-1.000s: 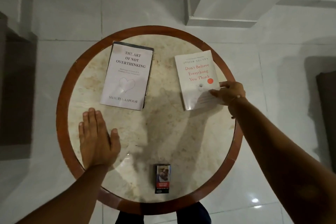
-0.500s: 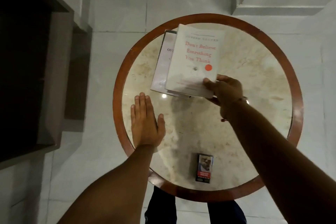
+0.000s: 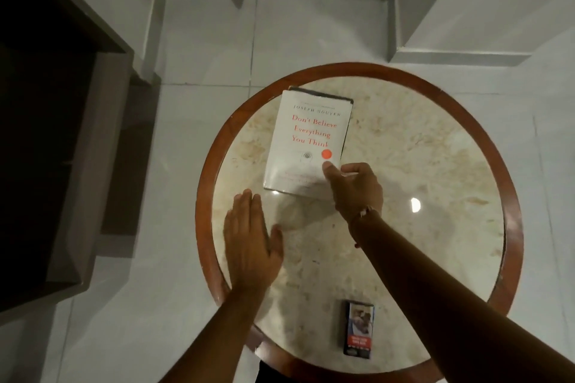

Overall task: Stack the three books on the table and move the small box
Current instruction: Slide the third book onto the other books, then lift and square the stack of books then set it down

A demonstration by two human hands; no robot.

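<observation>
**Clerk:** Item one: white paperback [image 3: 306, 146], red title lettering, lying face up on the far-left part of the round worktop [image 3: 435, 183]. A dark edge of a second book [image 3: 348, 121] shows along its top and right side, so it sits on top of that one, nearly squared.

**Checker:** Handling?

**Clerk:** Judged light, somewhat flexible, glossy cover that may slide on the book beneath. Best taken at a long edge or a near corner, thumb on top and fingers under, or pushed flat to align.

**Checker:** Hands?

**Clerk:** Right hand [image 3: 354, 188] at the paperback's near-right corner, fingers loosely curled, thumb tip [image 3: 327, 167] on the cover. Whether it pinches the corner or only rests there, I cannot tell. Left hand [image 3: 250, 242] flat, palm down on the worktop near the left rim, fingers together and extended, holding nothing, just short of the books.

**Checker:** Item two?

**Clerk:** Small box [image 3: 359, 332], dark, printed with a photo and a red band, lying flat at the near rim, well apart from the books and touched by neither hand. Judged very light, thin card, easily crushed; take by the two long sides with a gentle pinch.

**Checker:** Third book?

**Clerk:** Not visible in this view. Stack stands at two; box not yet moved.
</observation>
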